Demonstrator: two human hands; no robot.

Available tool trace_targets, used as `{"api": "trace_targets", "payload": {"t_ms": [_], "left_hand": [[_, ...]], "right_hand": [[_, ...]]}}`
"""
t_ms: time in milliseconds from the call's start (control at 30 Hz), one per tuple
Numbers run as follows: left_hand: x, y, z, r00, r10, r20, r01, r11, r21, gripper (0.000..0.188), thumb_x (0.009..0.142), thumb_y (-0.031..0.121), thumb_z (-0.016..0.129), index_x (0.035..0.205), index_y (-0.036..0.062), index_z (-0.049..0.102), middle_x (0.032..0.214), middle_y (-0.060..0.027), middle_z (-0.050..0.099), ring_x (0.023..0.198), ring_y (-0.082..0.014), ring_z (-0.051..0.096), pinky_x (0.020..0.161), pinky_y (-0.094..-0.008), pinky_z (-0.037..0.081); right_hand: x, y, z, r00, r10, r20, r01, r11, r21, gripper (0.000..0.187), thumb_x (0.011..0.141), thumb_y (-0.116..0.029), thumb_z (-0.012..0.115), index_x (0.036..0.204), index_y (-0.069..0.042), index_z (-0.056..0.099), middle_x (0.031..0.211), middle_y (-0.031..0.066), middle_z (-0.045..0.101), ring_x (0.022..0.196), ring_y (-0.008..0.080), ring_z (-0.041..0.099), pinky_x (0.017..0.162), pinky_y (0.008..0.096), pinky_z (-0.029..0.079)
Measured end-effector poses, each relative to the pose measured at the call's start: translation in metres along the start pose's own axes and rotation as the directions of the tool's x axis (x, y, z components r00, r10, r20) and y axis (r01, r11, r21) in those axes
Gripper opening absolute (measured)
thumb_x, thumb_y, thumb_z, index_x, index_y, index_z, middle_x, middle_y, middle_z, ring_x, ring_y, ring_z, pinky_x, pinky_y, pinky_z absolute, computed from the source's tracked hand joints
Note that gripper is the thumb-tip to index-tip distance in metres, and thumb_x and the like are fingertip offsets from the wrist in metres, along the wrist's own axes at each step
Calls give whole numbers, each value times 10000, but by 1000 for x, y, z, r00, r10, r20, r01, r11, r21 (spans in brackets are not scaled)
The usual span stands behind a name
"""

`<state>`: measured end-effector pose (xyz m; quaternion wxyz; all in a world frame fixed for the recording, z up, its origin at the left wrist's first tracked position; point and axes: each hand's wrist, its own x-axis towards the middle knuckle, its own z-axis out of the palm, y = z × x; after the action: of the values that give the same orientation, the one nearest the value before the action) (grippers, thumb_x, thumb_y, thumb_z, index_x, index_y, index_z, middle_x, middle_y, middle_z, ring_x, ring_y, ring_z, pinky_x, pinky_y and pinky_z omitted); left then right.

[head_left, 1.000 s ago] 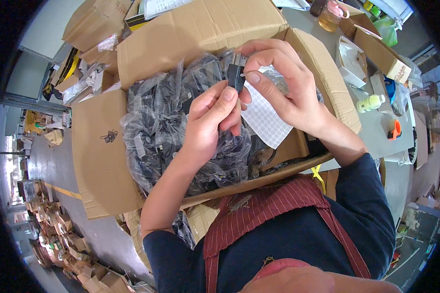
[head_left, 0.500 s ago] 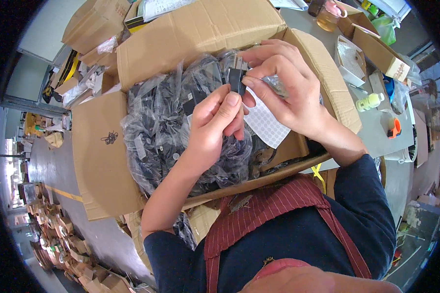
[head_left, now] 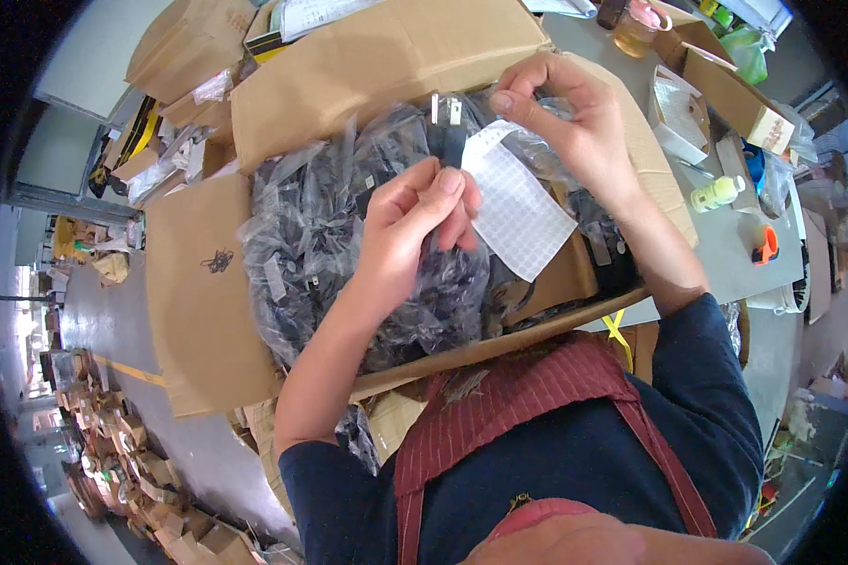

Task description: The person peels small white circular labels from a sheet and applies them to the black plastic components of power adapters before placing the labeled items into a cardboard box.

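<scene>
My left hand (head_left: 410, 221) is closed around a black power adapter (head_left: 450, 143), its two metal prongs pointing up and away from me. A white sheet of small round stickers (head_left: 526, 212) slants down beside that hand, its left edge against my fingers. Right of the adapter, my right hand (head_left: 575, 118) is raised with thumb and index finger close together, above the sheet's top corner. Whatever may be between those fingertips is too small to make out. Below both hands lie black adapters in clear plastic bags (head_left: 320, 235), filling much of an open cardboard box (head_left: 377, 52).
The box's flaps are folded outward. On the grey table to the right are a green-capped bottle (head_left: 716, 194), an orange tape cutter (head_left: 765, 245), a white tray (head_left: 676, 118) and a cup of amber liquid (head_left: 635, 38). Stacked cartons (head_left: 188, 47) stand at the back left.
My right hand has moved off the adapter, up and to the right. The adapter, still in my left hand, now shows its prongs uncovered. More of the sticker sheet is visible.
</scene>
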<state>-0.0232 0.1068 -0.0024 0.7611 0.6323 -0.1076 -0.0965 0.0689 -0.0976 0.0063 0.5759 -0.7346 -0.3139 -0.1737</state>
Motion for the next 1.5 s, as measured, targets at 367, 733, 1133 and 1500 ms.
{"api": "trace_targets", "payload": {"t_ms": [367,733,1133,1500], "left_hand": [[5,-17,-6,912,410,8,-245,528,813,160,1022,168,550,988,12,568,686,-26,548,637,-92,537,624,-261,473],[-50,21,-15,801,491,-342,-300,825,479,190,1018,185,537,1121,71,649,763,22,591,646,-38,490,616,-196,412],[-287,121,-51,160,607,-778,153,764,627,322,1016,266,569,1211,13,608,693,72,348,632,-38,348,573,-214,267],[-463,-24,-83,-21,497,-867,979,185,82,360,978,317,581,1125,6,688,658,-100,640,552,-204,570,546,-388,433]], "right_hand": [[2,16,4,997,-45,63,52,992,-114,157,862,-152,716,936,-15,693,873,116,717,850,227,690,796,333,522],[4,46,-6,892,-60,448,113,989,-93,274,777,-15,615,1041,5,684,1050,161,707,1041,307,664,893,390,520],[-6,41,16,836,-267,480,382,910,-159,161,833,-24,653,988,-26,610,994,118,644,995,340,614,864,413,490],[-15,36,36,768,-400,500,578,769,-272,220,784,-31,696,989,-80,634,994,64,603,1018,302,586,882,419,467]]}}
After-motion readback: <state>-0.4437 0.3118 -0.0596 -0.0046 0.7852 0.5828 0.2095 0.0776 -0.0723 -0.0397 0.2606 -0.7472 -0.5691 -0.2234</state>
